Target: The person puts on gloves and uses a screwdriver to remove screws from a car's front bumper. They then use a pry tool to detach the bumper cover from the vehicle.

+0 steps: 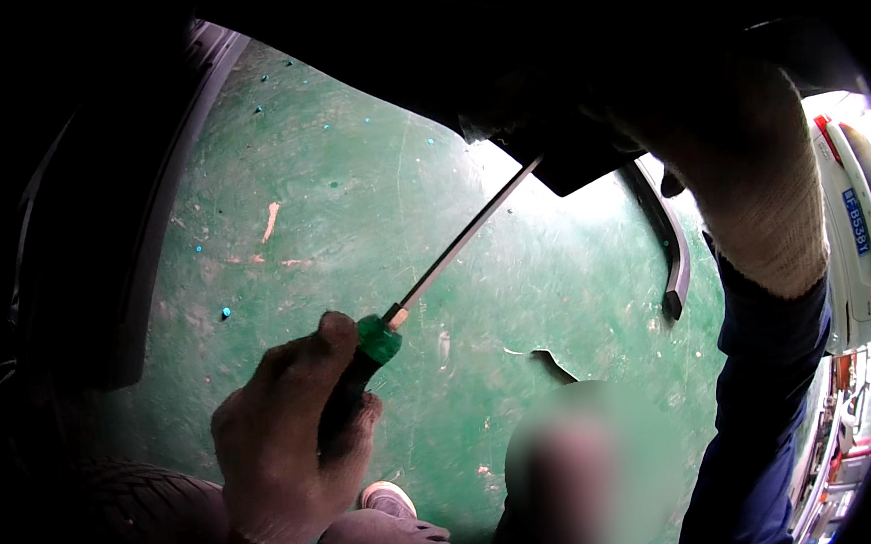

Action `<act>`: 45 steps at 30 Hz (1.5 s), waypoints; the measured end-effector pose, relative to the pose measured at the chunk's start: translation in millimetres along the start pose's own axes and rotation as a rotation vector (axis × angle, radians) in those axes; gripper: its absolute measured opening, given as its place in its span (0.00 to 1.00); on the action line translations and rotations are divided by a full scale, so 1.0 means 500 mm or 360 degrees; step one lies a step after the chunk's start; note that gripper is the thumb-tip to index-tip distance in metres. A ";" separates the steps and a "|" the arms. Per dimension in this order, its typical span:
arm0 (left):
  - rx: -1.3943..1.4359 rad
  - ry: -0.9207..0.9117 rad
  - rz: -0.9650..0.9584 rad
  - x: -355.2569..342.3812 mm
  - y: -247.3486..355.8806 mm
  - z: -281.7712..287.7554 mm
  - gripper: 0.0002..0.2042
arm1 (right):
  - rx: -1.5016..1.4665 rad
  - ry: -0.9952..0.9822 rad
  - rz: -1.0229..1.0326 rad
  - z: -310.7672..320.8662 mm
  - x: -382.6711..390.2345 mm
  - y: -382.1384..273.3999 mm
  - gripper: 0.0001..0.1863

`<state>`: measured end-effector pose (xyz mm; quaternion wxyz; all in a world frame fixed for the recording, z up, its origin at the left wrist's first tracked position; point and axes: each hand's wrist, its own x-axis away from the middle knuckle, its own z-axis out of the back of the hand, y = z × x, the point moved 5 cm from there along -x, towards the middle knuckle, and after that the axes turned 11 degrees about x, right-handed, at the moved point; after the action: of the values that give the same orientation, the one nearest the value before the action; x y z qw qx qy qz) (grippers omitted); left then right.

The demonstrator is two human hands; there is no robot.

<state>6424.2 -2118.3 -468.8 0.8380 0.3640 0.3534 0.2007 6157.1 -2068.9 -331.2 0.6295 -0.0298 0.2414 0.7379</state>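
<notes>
My left hand [276, 436], in a pale knit glove, is closed around the handle of a screwdriver [464, 242]. Green and black colour the handle, and the long metal shaft slants up to the right. Its tip meets the edge of a dark part [574, 164] overhead, where shadow hides the exact contact. My right hand [749, 178], gloved too and with a dark blue sleeve, reaches up against the dark underside beside that part. Its fingers are lost in the shadow, so their grip does not show.
A tyre [155, 504] is at the lower left, below a long dark panel [167, 204]. On the green floor [280, 182] lie a curved black strip [669, 248] and small blue bits. A white car [857, 236] stands at the right. A blurred patch covers the lower middle.
</notes>
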 end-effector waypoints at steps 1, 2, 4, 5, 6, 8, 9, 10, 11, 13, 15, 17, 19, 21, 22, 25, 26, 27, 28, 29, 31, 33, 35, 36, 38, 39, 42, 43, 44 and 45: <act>-0.0001 0.0010 0.0004 -0.001 0.006 0.006 0.31 | -0.0025 -0.0007 -0.0004 -0.003 0.001 0.002 0.13; -0.0002 0.0020 0.0010 -0.003 0.012 0.011 0.30 | -0.0057 -0.0009 -0.0008 -0.004 0.001 0.006 0.13; -0.0022 0.0025 0.0019 -0.011 0.025 0.012 0.30 | -0.0086 -0.0024 -0.0038 0.004 0.005 0.013 0.14; -0.0023 0.0025 0.0020 -0.016 0.031 0.012 0.29 | -0.0087 -0.0037 -0.0054 0.010 0.010 0.018 0.14; -0.0020 0.0019 -0.0020 -0.023 0.041 0.013 0.29 | -0.0082 -0.0047 -0.0071 0.018 0.013 0.022 0.14; -0.0091 0.0048 -0.0059 -0.026 0.052 0.022 0.29 | -0.0154 -0.0031 -0.0051 -0.001 0.005 0.021 0.15; -0.0164 0.0073 -0.0073 -0.024 0.055 0.025 0.28 | -0.0174 -0.0009 -0.0034 -0.009 -0.001 0.023 0.16; -0.0184 0.0076 -0.0125 -0.028 0.062 0.024 0.28 | -0.0147 -0.0023 -0.0065 0.003 0.009 0.028 0.16; -0.0204 0.0078 -0.0177 -0.033 0.068 0.023 0.28 | -0.0112 -0.0046 -0.0087 0.013 0.016 0.031 0.16; -0.0168 -0.0002 -0.0237 -0.046 0.078 0.025 0.27 | -0.0061 -0.0095 -0.0137 0.030 0.033 0.032 0.17; -0.0377 0.0036 -0.0146 -0.033 0.089 0.050 0.27 | -0.0187 0.0018 -0.0025 -0.011 0.006 0.026 0.18; -0.0388 0.0010 -0.0140 -0.041 0.091 0.053 0.26 | -0.0136 -0.0011 -0.0070 0.001 0.019 0.031 0.19; -0.0382 -0.0045 -0.0131 -0.051 0.098 0.056 0.27 | -0.0103 -0.0008 -0.0128 0.017 0.034 0.034 0.20; -0.0365 -0.0063 -0.0190 -0.057 0.101 0.055 0.27 | -0.0078 0.0037 -0.0200 0.039 0.063 0.031 0.21; -0.0360 -0.0044 -0.0240 -0.056 0.098 0.056 0.28 | -0.0081 0.0074 -0.0227 0.044 0.072 0.028 0.22; -0.0317 0.0041 -0.0068 -0.045 0.073 0.045 0.28 | -0.0353 0.0284 -0.0315 -0.017 0.107 -0.004 0.23; -0.0255 0.0079 0.0010 -0.039 0.075 0.057 0.28 | -0.0486 0.0330 -0.0366 -0.024 0.113 -0.030 0.24; -0.0237 0.0033 0.0049 -0.043 0.077 0.061 0.29 | -0.0617 0.0353 -0.0451 -0.030 0.130 -0.053 0.24; -0.0266 0.0012 0.0114 -0.043 0.082 0.072 0.29 | -0.0818 0.0380 -0.0510 -0.056 0.134 -0.078 0.25; -0.0251 -0.0044 0.0153 -0.048 0.081 0.075 0.29 | -0.0981 0.0376 -0.0610 -0.076 0.143 -0.103 0.25; -0.0204 -0.0011 0.0149 -0.056 0.088 0.075 0.29 | -0.1301 0.0434 -0.0779 -0.135 0.147 -0.146 0.26; -0.0176 0.0030 0.0200 -0.055 0.095 0.085 0.30 | -0.1466 0.0676 -0.0920 -0.182 0.126 -0.174 0.35; -0.0086 0.0032 0.0257 -0.066 0.085 0.076 0.31 | -0.1587 0.0772 -0.0998 -0.210 0.115 -0.178 0.38; -0.0115 0.0037 0.0155 -0.070 0.088 0.075 0.29 | -0.1664 0.0857 -0.1040 -0.219 0.103 -0.179 0.39; -0.0181 0.0078 -0.0042 -0.070 0.088 0.079 0.25 | -0.1718 0.0944 -0.1028 -0.224 0.078 -0.186 0.42; -0.0175 0.0082 -0.0028 -0.070 0.090 0.080 0.25 | -0.1663 0.0945 -0.1059 -0.223 0.071 -0.190 0.42; -0.0247 0.0033 -0.0016 -0.064 0.095 0.069 0.26 | -0.1323 0.0884 -0.1158 -0.229 0.065 -0.197 0.44; -0.0354 -0.0012 -0.0045 -0.064 0.106 0.072 0.26 | -0.1192 0.0853 -0.1172 -0.229 0.059 -0.200 0.44; -0.0463 -0.0056 -0.0073 -0.061 0.117 0.073 0.26 | -0.1174 0.0840 -0.1176 -0.227 0.052 -0.203 0.44; -0.0449 -0.0019 -0.0020 -0.057 0.125 0.075 0.27 | -0.1159 0.0828 -0.1178 -0.222 0.045 -0.206 0.44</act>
<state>6428.1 -2111.9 -390.9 0.8843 0.2416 0.3189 0.2409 6221.1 -2082.8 -469.5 0.7148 -0.5072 0.0922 0.4726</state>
